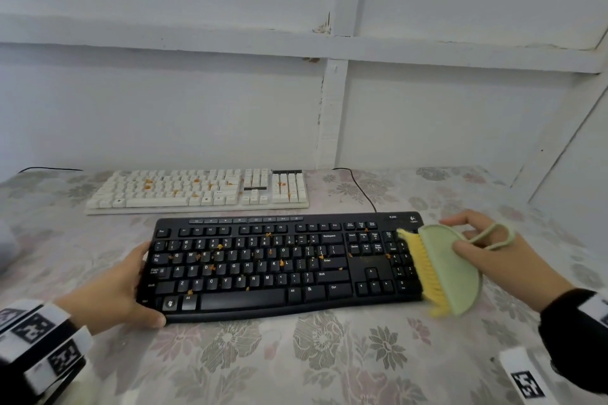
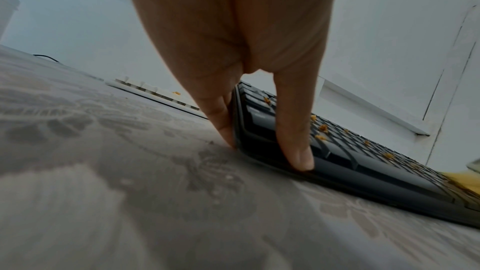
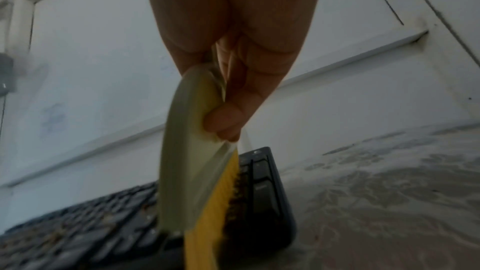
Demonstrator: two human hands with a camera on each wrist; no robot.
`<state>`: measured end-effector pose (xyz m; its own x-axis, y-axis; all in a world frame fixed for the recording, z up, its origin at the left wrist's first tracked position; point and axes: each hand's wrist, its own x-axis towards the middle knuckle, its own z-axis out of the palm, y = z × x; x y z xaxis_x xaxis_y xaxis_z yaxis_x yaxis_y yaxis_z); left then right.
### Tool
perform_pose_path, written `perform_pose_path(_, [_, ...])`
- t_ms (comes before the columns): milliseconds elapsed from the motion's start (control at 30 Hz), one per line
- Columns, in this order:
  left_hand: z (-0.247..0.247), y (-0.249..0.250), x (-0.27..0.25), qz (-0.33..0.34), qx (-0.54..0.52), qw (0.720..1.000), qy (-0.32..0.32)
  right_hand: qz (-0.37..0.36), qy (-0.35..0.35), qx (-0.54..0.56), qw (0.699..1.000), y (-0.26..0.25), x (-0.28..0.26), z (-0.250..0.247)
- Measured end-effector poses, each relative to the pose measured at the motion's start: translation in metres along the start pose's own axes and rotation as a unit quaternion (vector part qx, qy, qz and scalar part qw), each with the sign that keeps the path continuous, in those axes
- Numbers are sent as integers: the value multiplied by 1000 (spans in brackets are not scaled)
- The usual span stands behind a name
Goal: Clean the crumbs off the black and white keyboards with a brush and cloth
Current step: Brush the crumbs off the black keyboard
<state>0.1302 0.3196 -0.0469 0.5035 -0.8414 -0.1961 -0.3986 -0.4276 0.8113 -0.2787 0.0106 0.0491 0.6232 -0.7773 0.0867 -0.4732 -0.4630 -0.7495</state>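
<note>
The black keyboard (image 1: pixel 283 266) lies in front of me with orange crumbs (image 1: pixel 281 262) scattered over its keys. My left hand (image 1: pixel 142 283) grips its left end, the thumb (image 2: pixel 298 151) on the front corner and the fingers (image 2: pixel 221 122) along the side edge. My right hand (image 1: pixel 458 235) holds a pale green brush (image 1: pixel 450 273) with yellow bristles (image 1: pixel 421 260) resting over the number pad at the right end. In the right wrist view the brush (image 3: pixel 187 161) stands on edge on the black keyboard (image 3: pixel 262 182). The white keyboard (image 1: pixel 197 191), also crumbed, lies behind.
Both keyboards sit on a floral tablecloth (image 1: pixel 296 355) against a white panelled wall. A black cable (image 1: pixel 362 187) runs from the black keyboard toward the wall. A white object (image 1: pixel 6 246) shows at the left edge. The brush has a green loop (image 1: pixel 493 237).
</note>
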Motion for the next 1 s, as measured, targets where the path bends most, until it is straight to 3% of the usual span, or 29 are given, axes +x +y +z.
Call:
perform_pose_path(67, [0,0,0,-1,-3,1000,1,6,-15,11,1000,-1,0,-7])
perform_pose_path(267, [2,3,0,-4,-6,1000,-1,-5,62,93,994,-19,35,-12])
perform_pose_path(400, [2,5,-1,-2,-11,1000,0,-8,40,59,997,-20,44,0])
perform_pose_path(633, [4,8,-3,-7,-19,1000,4,6,-12,48,999,-2,11,3])
perform_pose_path(800, [3,7,-3,-12,-19,1000,2,0,65,83,994,-11,30,-6])
perform_pose_path(1000, [5,13,-5,-10,-35,999,-3,8,28,62,998,-1,27,2])
